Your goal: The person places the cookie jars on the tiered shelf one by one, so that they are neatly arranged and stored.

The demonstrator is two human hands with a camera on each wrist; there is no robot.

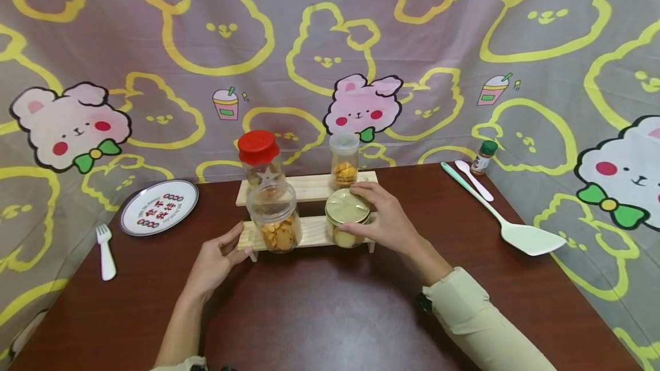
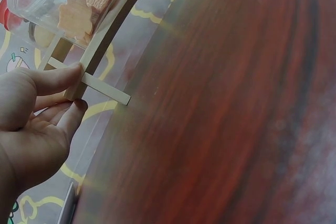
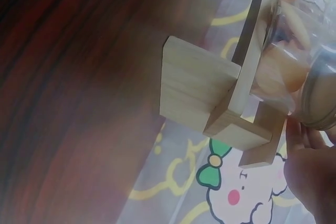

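A two-step wooden rack stands on the table with jars on both steps. My left hand pinches the left end of its lower step; in the left wrist view, the thumb lies on top and fingers underneath. With my right hand I grip the gold lid of a glass jar at the lower step's right end. Pale round pieces show inside that jar. On the lower left sits a clear jar of orange-brown biscuits. Behind are a red-lidded jar and a small white-lidded jar.
Off to the left lie a white plate with red lettering and a white fork. At the right are a pale green spatula, a white spoon and a green-capped spice bottle. A patterned cloth hangs behind the table.
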